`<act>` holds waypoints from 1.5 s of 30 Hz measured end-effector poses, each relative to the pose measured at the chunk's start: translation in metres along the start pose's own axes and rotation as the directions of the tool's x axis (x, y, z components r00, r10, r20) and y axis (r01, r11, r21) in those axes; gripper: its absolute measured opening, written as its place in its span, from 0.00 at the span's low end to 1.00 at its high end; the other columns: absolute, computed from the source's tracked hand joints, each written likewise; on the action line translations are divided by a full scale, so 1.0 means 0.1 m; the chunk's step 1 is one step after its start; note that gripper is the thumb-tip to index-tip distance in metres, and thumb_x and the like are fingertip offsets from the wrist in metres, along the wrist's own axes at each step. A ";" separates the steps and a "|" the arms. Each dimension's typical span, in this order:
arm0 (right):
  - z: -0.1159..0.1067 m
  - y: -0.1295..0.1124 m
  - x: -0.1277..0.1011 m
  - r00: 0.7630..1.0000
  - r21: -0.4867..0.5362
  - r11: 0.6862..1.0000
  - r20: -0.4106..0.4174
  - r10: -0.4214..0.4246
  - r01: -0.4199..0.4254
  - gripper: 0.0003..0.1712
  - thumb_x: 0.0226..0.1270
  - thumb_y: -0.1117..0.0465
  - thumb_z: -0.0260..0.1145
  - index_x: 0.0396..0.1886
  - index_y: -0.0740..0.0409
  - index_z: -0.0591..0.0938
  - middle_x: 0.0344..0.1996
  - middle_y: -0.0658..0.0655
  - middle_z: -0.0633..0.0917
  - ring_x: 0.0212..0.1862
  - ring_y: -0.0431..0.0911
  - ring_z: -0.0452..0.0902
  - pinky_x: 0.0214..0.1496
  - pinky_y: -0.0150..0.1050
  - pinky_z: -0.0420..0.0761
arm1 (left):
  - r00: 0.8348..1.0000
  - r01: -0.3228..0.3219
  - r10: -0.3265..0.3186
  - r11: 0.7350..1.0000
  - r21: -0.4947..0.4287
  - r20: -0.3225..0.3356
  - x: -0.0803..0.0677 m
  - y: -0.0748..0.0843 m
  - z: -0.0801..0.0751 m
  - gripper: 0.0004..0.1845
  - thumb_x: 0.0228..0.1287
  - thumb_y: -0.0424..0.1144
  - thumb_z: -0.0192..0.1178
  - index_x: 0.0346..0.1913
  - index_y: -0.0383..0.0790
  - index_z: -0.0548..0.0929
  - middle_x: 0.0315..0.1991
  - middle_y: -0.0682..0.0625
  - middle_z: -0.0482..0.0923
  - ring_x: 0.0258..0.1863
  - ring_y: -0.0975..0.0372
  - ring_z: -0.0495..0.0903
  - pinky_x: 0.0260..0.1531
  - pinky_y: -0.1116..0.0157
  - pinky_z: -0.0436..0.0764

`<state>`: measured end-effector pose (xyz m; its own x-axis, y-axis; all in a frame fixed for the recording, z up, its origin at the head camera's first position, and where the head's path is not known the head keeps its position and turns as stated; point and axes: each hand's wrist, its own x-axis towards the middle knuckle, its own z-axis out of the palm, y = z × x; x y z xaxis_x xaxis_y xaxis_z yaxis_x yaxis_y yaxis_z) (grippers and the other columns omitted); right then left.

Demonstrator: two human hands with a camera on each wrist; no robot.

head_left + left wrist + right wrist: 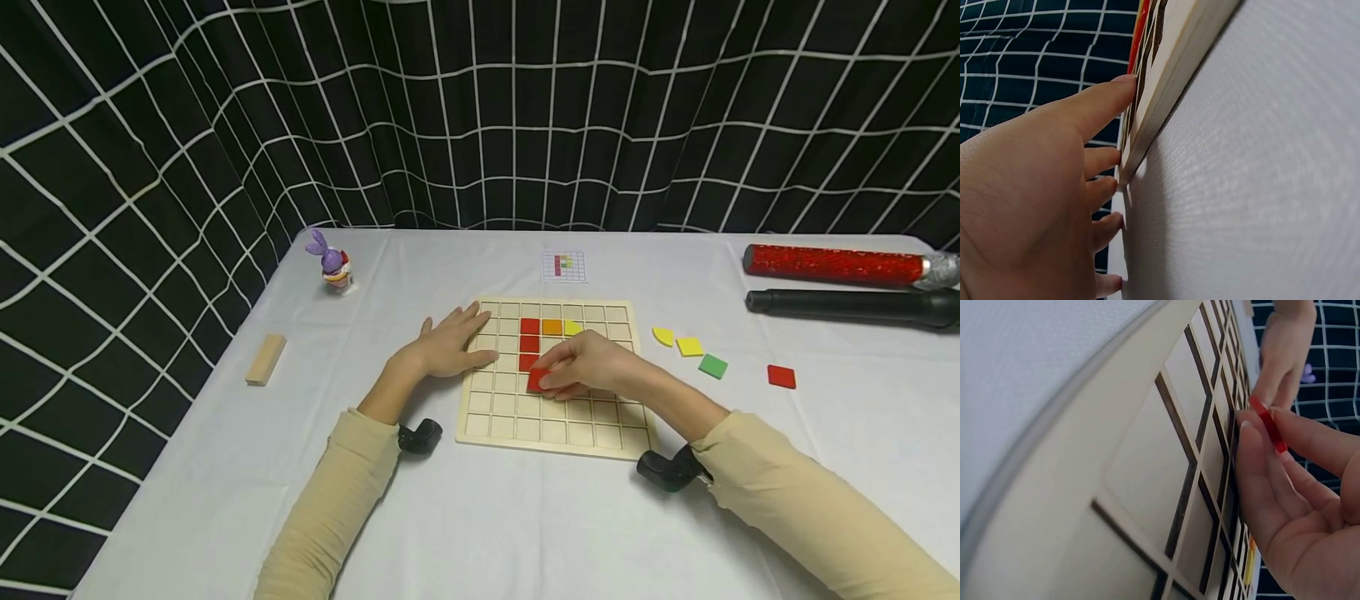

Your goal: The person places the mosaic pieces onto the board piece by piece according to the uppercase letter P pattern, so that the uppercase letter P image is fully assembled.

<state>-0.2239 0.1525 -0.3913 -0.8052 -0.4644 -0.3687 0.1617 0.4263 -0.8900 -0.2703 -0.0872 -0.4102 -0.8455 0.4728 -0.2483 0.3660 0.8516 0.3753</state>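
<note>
A wooden grid board (502,427) lies on the white table. My left hand (447,343) rests at its left edge with fingers spread; in the left wrist view, the thumb (1107,103) touches the board's rim. Between thumb and fingers, my right hand (588,367) pinches a red square tile (537,381), seen tilted over the board in the right wrist view (1269,425). Just above it in the same column sit several red tiles (529,342). An orange square tile (552,327) and a yellow tile (573,327) continue the top row to the right.
Right of the board lie a yellow quarter-round tile (663,337), a yellow square (690,347), a green square (713,366) and a red square (782,377). A pattern card (565,267) is behind the board. Left are a wooden block (266,360) and purple-eared figurine (333,262); two sticks (840,265) lie far right.
</note>
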 end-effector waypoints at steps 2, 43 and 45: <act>0.01 -0.01 0.01 1.000 0.005 1.000 -0.005 0.002 -0.002 0.17 0.62 0.70 0.66 0.51 0.73 0.80 0.36 0.60 0.85 0.35 0.47 0.83 0.42 0.41 0.83 | 1.000 0.001 -0.001 1.000 0.001 0.002 0.01 0.00 0.01 0.41 0.68 0.62 0.48 0.76 0.46 0.51 0.76 0.49 0.39 0.74 0.54 0.40 0.66 0.42 0.36; 0.01 -0.05 0.02 0.998 -0.003 0.999 -0.039 0.053 -0.053 0.15 0.67 0.65 0.63 0.48 0.72 0.81 0.35 0.61 0.85 0.33 0.47 0.83 0.41 0.40 0.83 | 1.000 0.004 -0.004 1.000 0.014 0.007 0.04 -0.01 0.00 0.40 0.68 0.62 0.47 0.76 0.47 0.51 0.76 0.49 0.39 0.74 0.54 0.39 0.66 0.42 0.36; 0.00 -0.06 0.00 0.998 -0.022 0.998 -0.039 0.051 -0.052 0.16 0.68 0.64 0.63 0.49 0.72 0.81 0.34 0.60 0.85 0.33 0.46 0.83 0.41 0.39 0.83 | 1.000 0.002 -0.002 1.000 0.013 0.006 0.04 0.00 0.00 0.40 0.68 0.62 0.48 0.76 0.46 0.51 0.76 0.49 0.39 0.74 0.54 0.40 0.66 0.42 0.36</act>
<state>-0.2251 0.1499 -0.3857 -0.8176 -0.4113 -0.4030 0.1905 0.4672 -0.8634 -0.2737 -0.0858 -0.4107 -0.8437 0.4727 -0.2544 0.3695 0.8551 0.3637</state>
